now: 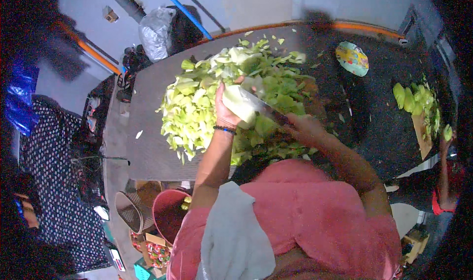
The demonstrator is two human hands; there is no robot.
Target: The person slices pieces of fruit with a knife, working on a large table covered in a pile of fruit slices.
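Note:
My left hand [226, 110], a dark beaded bracelet at its wrist, grips a large pale green piece of fruit or vegetable [236, 99]. It is held above a wide heap of pale green and whitish slices [196, 110]. From the other side, my right hand [305, 128] is closed around a knife whose blade [271, 111] points up and left toward the held piece. Blade and piece overlap in view; whether they touch is hard to tell. Beneath lies a tabletop [147, 132], lit grey on the left and dark on the right.
A red bucket [166, 209] and a woven basket [129, 209] stand at lower left. At right, whole green fruits [408, 99] lie by a wooden board [421, 135], near another person's hand [445, 145]. A colourful oval item [352, 58] sits farther back.

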